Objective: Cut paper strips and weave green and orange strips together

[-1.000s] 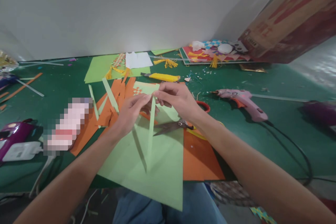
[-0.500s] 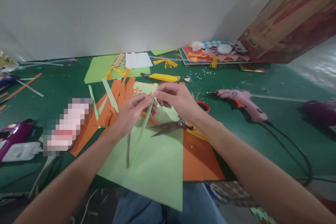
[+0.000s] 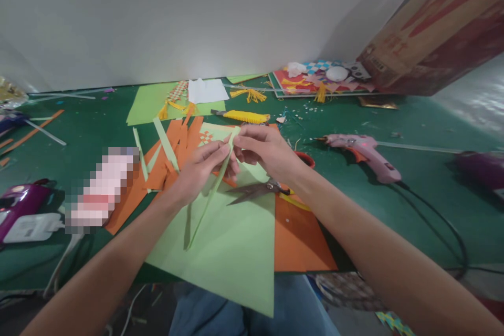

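Both hands met above a green sheet [image 3: 232,252] on the surface [image 3: 413,131]. The left hand [image 3: 199,170] and right hand [image 3: 263,149] pinched the top of a thin green strip [image 3: 210,197] between fingertips — it hung down and leftward from them. Scissors [image 3: 258,189] lay just below the right hand; a glue gun [image 3: 364,149] lay well off to its right.

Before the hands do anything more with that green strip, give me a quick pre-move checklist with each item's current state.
1. Strip pinched by both hands: ok, left hand and right hand meet at its top end.
2. Strip's lower end free: ok, it hangs over the green sheet.
3. Strip uncreased: cannot tell.
4. Scissors out of hand: ok, lying shut on the paper under the right wrist.
5. Glue gun clear of the hands: ok, off to the right.
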{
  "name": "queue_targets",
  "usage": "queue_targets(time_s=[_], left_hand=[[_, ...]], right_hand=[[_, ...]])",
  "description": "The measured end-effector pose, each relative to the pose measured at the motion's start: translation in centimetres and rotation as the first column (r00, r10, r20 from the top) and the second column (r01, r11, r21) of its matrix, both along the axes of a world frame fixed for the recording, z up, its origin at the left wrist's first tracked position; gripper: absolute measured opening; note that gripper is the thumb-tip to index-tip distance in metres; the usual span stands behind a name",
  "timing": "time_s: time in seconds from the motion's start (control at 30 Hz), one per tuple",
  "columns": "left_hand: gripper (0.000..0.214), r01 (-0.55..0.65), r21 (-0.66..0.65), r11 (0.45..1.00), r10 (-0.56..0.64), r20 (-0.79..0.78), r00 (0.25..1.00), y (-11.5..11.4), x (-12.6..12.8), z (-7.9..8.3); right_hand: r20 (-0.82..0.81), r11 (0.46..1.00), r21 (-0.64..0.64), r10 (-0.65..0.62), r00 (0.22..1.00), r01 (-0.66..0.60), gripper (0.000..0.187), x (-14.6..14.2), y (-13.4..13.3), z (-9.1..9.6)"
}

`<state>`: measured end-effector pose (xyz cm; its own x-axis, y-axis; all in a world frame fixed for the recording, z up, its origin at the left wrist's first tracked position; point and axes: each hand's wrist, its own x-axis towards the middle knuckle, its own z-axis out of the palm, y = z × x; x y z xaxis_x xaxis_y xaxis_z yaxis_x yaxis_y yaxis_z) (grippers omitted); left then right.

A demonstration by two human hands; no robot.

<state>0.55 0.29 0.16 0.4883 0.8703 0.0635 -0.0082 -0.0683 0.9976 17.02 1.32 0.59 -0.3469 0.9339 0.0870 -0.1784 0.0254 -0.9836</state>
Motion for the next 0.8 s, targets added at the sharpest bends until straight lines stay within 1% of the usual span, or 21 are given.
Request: queue_targets(time_s=[0.07, 0.17, 0.23, 0.3, 0.47, 0.57, 0.67, 0.73, 0.8], left_hand=[[0.029, -0.019, 0.03, 0.999, 0.021, -0.072, 0.997, -0.21, 0.18, 0.31], [0.032, -0.095, 0.115, 0.989, 0.116, -0.193, 0.974, -0.45, 0.42, 0.59], [0.031, -0.124, 0.161, 0.979, 0.158, -0.22, 0.963, -0.51, 0.47, 0.61], [0.029, -0.12, 0.192, 0.974, 0.162, -0.223, 0.961, -0.5, 0.43, 0.55], [0.026, -0.122, 0.223, 0.967, 0.182, -0.272, 0.945, -0.38, 0.3, 0.36], [0.028, -0.135, 0.233, 0.963, 0.199, -0.278, 0.94, -0.3, 0.32, 0.31], [0.03, -0.1, 0.21, 0.972, 0.154, -0.258, 0.954, -0.25, 0.35, 0.29], [0.029, -0.082, 0.167, 0.982, 0.116, -0.207, 0.971, -0.25, 0.38, 0.29], [0.028, -0.09, 0.12, 0.989, 0.106, -0.136, 0.985, -0.27, 0.42, 0.32]], right_hand=[[0.031, 1.0, 0.022, -0.015, 0.999, 0.015, 0.027, -0.14, -0.09, 0.03], [0.085, 0.996, 0.08, -0.043, 0.995, 0.037, 0.024, -0.29, -0.13, 0.07], [0.112, 0.99, 0.128, -0.077, 0.991, 0.062, 0.023, -0.28, -0.11, 0.09], [0.141, 0.982, 0.168, -0.113, 0.984, 0.089, 0.025, -0.21, -0.11, 0.09], [0.184, 0.976, 0.195, -0.134, 0.974, 0.097, 0.028, -0.18, -0.21, 0.09], [0.16, 0.982, 0.173, -0.104, 0.982, 0.076, 0.031, -0.28, -0.2, 0.17], [0.116, 0.996, 0.091, -0.027, 0.993, 0.016, 0.032, -0.21, -0.08, 0.21], [0.055, 0.999, 0.019, 0.031, 0.998, -0.032, 0.031, -0.05, 0.02, 0.15], [-0.024, 0.996, -0.041, 0.083, 0.996, -0.084, 0.03, 0.13, 0.1, 0.03]])
